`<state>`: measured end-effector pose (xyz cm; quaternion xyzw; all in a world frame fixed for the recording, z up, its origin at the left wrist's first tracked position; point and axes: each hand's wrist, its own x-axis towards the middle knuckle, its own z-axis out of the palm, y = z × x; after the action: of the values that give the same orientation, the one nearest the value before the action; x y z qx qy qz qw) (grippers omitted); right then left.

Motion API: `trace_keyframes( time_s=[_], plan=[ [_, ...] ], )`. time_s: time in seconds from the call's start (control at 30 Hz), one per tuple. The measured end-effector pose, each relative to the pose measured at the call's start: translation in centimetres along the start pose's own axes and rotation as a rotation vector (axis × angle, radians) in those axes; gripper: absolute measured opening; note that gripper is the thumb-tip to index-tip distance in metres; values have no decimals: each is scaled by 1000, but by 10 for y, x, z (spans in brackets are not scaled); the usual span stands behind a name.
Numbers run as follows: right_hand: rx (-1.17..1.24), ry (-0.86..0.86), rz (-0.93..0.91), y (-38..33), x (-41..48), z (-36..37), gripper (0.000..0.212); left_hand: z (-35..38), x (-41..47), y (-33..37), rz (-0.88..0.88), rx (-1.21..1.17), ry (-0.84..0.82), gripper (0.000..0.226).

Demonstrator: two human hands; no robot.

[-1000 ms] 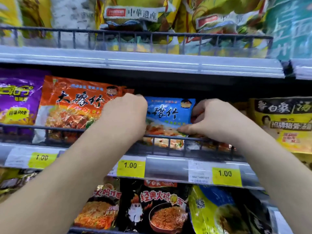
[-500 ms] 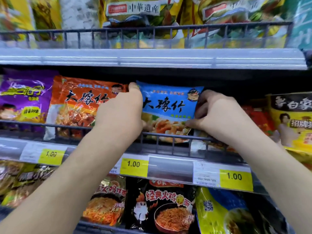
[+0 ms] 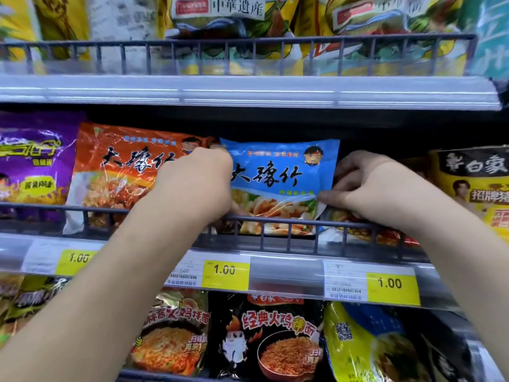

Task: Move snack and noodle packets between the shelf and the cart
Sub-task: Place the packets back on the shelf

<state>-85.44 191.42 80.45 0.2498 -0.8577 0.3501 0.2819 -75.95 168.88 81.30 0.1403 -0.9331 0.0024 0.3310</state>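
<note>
A blue noodle packet [image 3: 281,177] with black characters stands upright on the middle shelf behind the wire rail [image 3: 275,220]. My left hand [image 3: 198,186] grips its left edge, fingers curled round the top corner. My right hand [image 3: 369,188] pinches its lower right edge between thumb and fingers. An orange noodle packet [image 3: 121,172] of the same brand stands just left of it, partly covered by my left hand. The cart is out of view.
A purple packet [image 3: 33,161] sits at the far left, a yellow and black packet [image 3: 473,183] at the far right. Yellow price tags [image 3: 224,274] line the shelf edge. Black and yellow noodle packets [image 3: 270,334] fill the shelf below; green and yellow bags [image 3: 234,20] fill the one above.
The blue packet has risen and now stands taller and more upright in my two hands. My left hand shifted up to its top left corner.
</note>
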Motion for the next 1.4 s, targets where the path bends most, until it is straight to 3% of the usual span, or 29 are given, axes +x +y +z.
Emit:
trace_keyframes(
  time_s=[0.13, 0.33, 0.77, 1.13, 1.3, 1.4],
  plan=[
    [54, 92, 19, 1, -1, 4, 41, 2, -2, -1, 27, 1, 28, 47],
    [-48, 119, -4, -5, -7, 2, 40, 1, -14, -1, 17, 23, 173, 75],
    [-170, 154, -30, -13, -16, 3, 35, 1, -14, -1, 31, -26, 144, 43],
    [-146, 348, -130, 20, -45, -43, 30, 5, -18, -3, 37, -109, 220, 48],
    [-228, 409, -111, 44, -66, -73, 25, 5, -33, 21, 195, -279, 370, 39],
    [-300, 342, -92, 46, -72, -77, 20, 3, -36, 49, 287, -357, 341, 32]
  ],
)
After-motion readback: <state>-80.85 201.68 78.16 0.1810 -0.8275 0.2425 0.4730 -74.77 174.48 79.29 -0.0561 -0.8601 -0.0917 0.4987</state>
